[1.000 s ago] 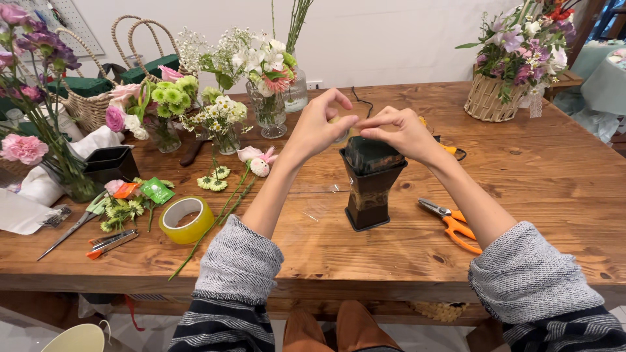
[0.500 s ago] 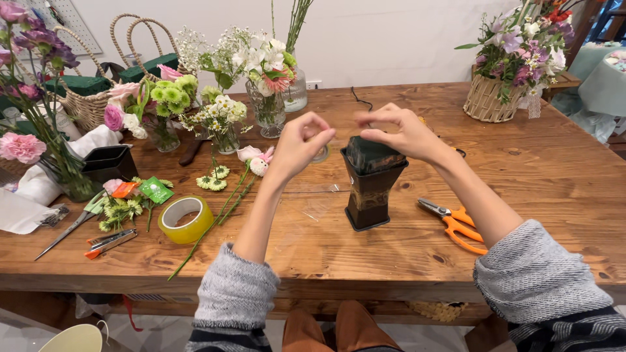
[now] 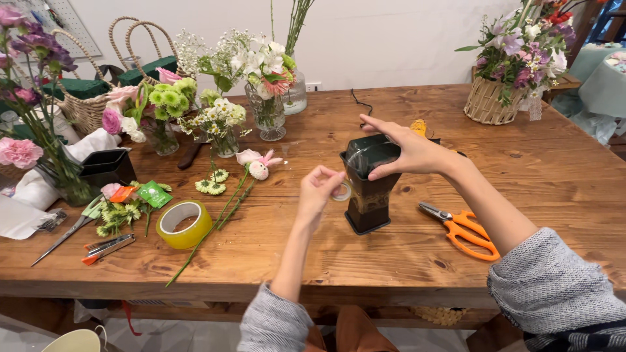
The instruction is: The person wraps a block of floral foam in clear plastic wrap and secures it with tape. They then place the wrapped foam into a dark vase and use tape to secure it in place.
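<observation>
A: Head view, entry 1. Where is the vase?

B: The dark square vase (image 3: 369, 186) stands upright on the wooden table (image 3: 404, 261), near the middle, narrow at the waist and wider at the rim. The right hand (image 3: 407, 151) lies over its top, fingers spread, thumb pressed to the front wall just under the rim.

A: Left hand?

B: The left hand (image 3: 321, 189) is raised just beside the vase, on its left. Thumb and forefinger are pinched on a small clear tape roll (image 3: 340, 191); the other fingers curl loosely. The roll sits close to the vase wall; contact cannot be told.

A: Surroundings?

B: Orange-handled scissors (image 3: 462, 229) lie on the table to the right of the vase, apart from it. 1 wide yellow tape roll (image 3: 184, 223) lies flat well to the left, with cut green stems (image 3: 215, 225) beside it. A glass vase of flowers (image 3: 267, 111) stands further back, and a wicker basket of flowers (image 3: 489, 98) at the far right.
</observation>
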